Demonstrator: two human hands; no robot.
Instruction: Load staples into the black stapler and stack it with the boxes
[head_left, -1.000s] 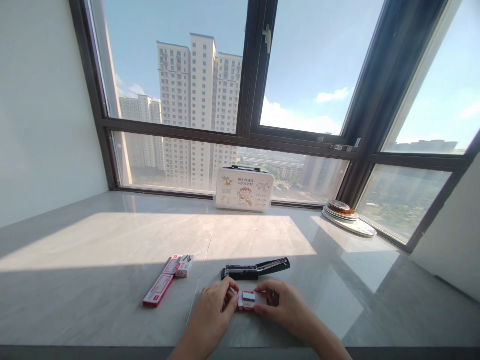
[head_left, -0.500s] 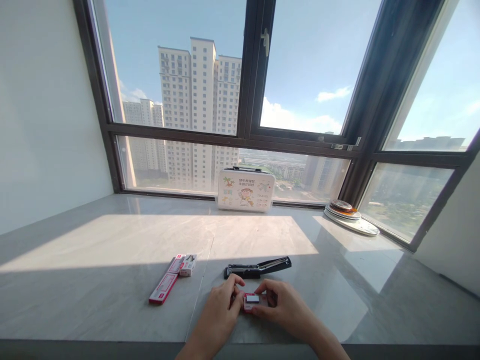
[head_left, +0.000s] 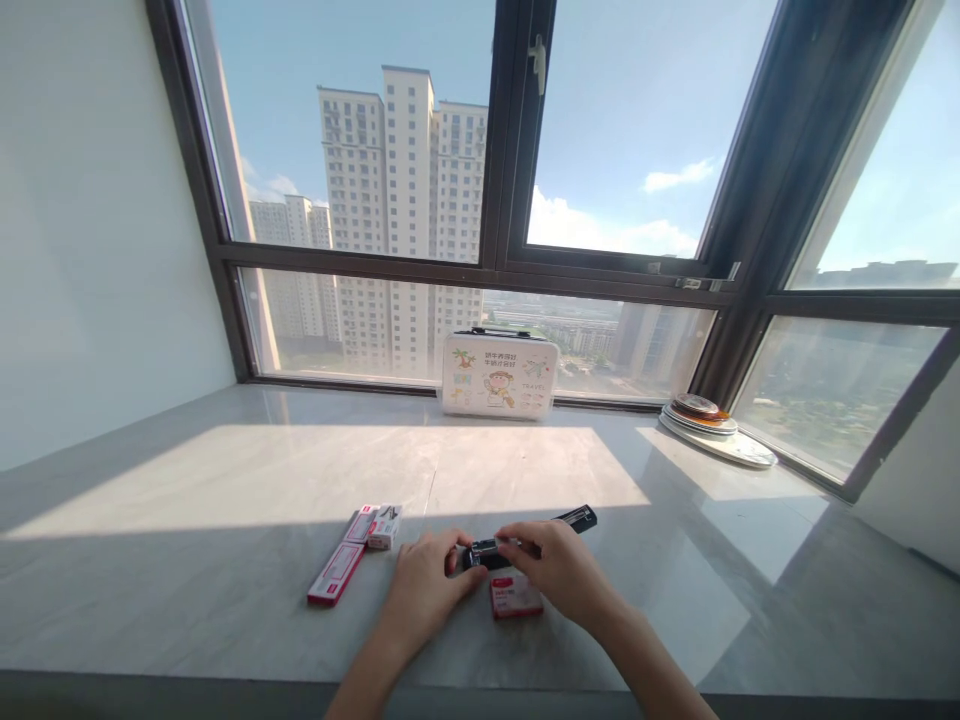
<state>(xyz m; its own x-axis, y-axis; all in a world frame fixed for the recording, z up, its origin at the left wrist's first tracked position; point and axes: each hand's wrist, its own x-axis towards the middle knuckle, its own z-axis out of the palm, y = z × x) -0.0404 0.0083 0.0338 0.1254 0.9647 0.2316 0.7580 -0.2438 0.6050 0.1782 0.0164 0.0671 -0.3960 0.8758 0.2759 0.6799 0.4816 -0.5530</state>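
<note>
A black stapler [head_left: 484,553], its top arm swung back, lies on the grey stone ledge. My left hand [head_left: 426,582] has its thumb and fingers closed about the stapler's left end. Above the stapler's middle, my right hand [head_left: 559,570] pinches a small strip of staples, mostly hidden by the fingers. The right hand covers much of the stapler, whose far end shows beyond it. Just in front of the stapler lies a small red and white box [head_left: 516,597], flat on the ledge, near the right wrist.
Left of my hands lie a long red and white box [head_left: 339,572] and a small white box [head_left: 385,527] touching it. A white printed case [head_left: 499,378] stands against the window. Stacked plates [head_left: 705,425] sit at the back right. The ledge's front edge [head_left: 187,677] runs below.
The staple strip has left the top of the red and white box in my right hand. Both hands have moved forward from the box to the stapler.
</note>
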